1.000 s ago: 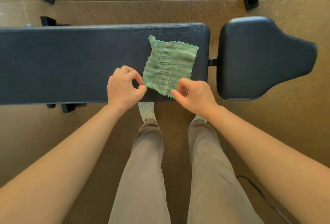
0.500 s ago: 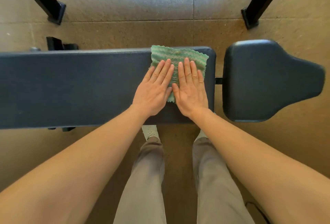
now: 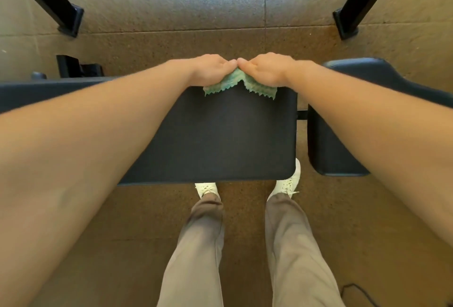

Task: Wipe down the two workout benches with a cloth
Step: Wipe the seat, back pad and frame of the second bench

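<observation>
Cloth [image 3: 245, 85], green with a zigzag hem, sits bunched at the 12 o'clock edge of the long bench pad [image 3: 220, 135], near that pad's 3 o'clock end. Only its near fringe shows from under my hands. To do this stroke well, I judge I should bear down evenly through both palms, spread the cloth flat rather than bunched, and work in overlapping passes toward 9 o'clock so no strip of the dark vinyl is skipped, the rounded far edge included. My left hand [image 3: 210, 69] and right hand [image 3: 267, 69] lie side by side on the cloth, touching each other at their inner tips, both pressing it against the pad. My fingers are hidden past the knuckles, so I cannot tell whether they lie straight or hook the cloth over the edge. At 3 o'clock, across a narrow gap, the seat pad [image 3: 328, 150] has no cloth on it.
</observation>
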